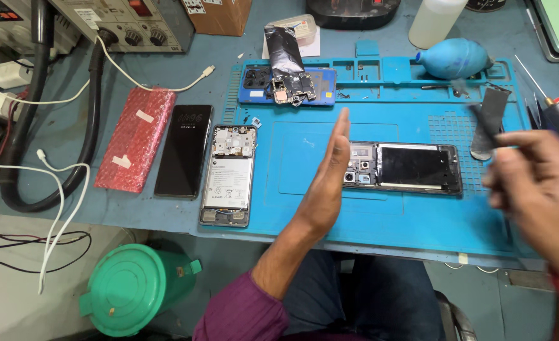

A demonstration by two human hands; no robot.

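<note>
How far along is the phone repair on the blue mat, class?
Done: the opened phone lies on the blue mat with its back off. In hand: the blurred right hand grips a dark tool; the left hand is held flat, edge-on. Left: its back remains uncovered, insides exposed.

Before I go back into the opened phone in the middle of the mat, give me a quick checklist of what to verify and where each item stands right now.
1. Opened phone lies flat on the blue mat: ok.
2. Left hand steadying the phone: not ok; it stands edge-up, palm open, just left of the phone.
3. Right hand has a firm grip on the thin dark tool: cannot tell; hand and tool are blurred.
4. Tool tip on the phone: not ok; it is above and right of it.
5. Neighbouring opened phone with white battery kept apart: ok, it lies at the mat's left edge.
</note>
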